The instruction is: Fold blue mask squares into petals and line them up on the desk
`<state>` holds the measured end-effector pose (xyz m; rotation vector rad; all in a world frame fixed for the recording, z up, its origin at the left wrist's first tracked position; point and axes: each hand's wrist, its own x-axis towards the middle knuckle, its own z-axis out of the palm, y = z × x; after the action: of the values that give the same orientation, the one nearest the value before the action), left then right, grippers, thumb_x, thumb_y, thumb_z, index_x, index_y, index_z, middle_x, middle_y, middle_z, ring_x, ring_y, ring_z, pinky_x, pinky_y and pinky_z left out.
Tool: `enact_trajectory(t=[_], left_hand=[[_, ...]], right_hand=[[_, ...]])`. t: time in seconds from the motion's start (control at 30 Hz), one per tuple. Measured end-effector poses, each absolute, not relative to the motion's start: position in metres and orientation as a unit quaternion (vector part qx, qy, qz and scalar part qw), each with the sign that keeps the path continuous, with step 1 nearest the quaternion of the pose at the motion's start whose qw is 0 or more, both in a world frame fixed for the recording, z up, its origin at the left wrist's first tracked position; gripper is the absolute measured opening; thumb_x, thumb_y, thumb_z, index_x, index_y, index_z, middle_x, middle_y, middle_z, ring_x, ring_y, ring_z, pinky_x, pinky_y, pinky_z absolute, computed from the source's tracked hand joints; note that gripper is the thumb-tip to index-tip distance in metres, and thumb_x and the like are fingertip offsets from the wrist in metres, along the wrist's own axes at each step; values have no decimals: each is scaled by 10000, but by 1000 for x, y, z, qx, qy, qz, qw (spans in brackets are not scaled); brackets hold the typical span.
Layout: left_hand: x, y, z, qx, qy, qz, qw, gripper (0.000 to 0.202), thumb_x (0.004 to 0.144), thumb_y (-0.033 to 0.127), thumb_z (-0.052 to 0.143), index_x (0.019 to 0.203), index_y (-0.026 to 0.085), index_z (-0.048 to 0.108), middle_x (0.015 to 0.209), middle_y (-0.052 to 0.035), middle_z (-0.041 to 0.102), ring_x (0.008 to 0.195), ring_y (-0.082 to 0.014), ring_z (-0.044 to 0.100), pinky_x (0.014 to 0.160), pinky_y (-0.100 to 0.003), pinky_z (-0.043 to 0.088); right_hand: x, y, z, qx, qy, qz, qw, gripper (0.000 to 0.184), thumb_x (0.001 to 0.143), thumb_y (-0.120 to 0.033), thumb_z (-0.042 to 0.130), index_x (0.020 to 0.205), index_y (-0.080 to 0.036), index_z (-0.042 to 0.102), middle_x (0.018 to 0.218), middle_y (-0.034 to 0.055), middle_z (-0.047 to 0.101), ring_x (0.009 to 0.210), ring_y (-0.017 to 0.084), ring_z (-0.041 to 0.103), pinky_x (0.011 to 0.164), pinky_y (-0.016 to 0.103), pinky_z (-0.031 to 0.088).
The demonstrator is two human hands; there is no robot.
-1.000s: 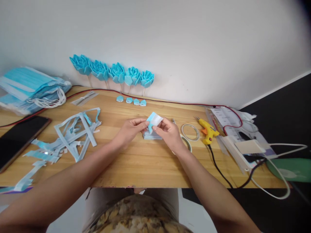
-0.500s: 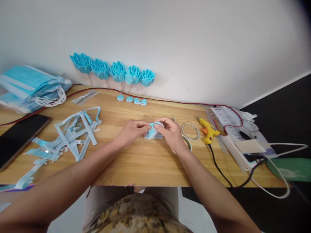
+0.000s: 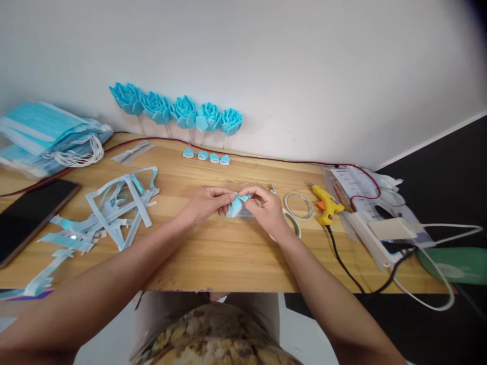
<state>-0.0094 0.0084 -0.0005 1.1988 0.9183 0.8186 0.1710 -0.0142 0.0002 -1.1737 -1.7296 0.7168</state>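
Between my two hands is a small blue piece of mask fabric (image 3: 236,205), folded, with a pointed part hanging down. My left hand (image 3: 209,204) pinches its left side between thumb and fingers. On the other side, my right hand (image 3: 266,208) grips the upper right corner. Beneath the fabric lies a pale bluish stack of cut pieces (image 3: 247,211), partly covered by my hands. Beyond my hands, several small folded blue petals (image 3: 203,155) sit in a row. Behind them, several blue fabric flowers (image 3: 184,112) on sticks lean against the wall.
To the left are cut mask strips (image 3: 114,208), a phone (image 3: 34,213) and a bag of masks (image 3: 45,132). Tape rolls (image 3: 299,206), a yellow glue gun (image 3: 326,203) and a white power strip (image 3: 367,238) with cables lie to the right. A red-black wire (image 3: 262,158) runs along the wall.
The blue fabric piece has been folded over at its top and now shows a narrower point hanging down. Both hands have shifted only slightly, the right one a little left.
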Motion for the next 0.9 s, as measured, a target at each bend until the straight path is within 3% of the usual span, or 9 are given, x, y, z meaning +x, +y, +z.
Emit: enact_trajectory(t=[0.47,0.63,0.77,0.9], left_hand=[[-8,9,4,517,414,402,633,274,716,414,687,632,155,655,529,17,544,505,-87,454,515,-228,366],[-9,9,7,511,425,416,621,277,716,395,681,592,152,632,515,14,543,495,-87,443,511,-231,362],[-9,9,6,531,415,412,614,278,732,407,667,632,147,656,536,8,555,516,-90,460,523,-228,370],[-8,8,7,553,416,405,597,277,719,399,672,616,144,645,518,20,532,507,-83,444,511,-219,360]], right_hand=[[170,-15,0,-452,-713,293,449,195,800,-124,544,874,-241,681,960,12,681,910,158,624,801,300,482],[173,-16,3,-481,-656,362,456,137,856,-258,547,892,-230,676,888,10,682,824,157,628,745,292,483],[175,-17,3,-499,-604,403,473,277,903,-422,500,997,-227,673,857,18,675,786,164,626,729,299,482],[172,-17,5,-511,-606,432,430,299,878,-451,537,818,-188,668,723,4,626,693,141,581,640,257,445]])
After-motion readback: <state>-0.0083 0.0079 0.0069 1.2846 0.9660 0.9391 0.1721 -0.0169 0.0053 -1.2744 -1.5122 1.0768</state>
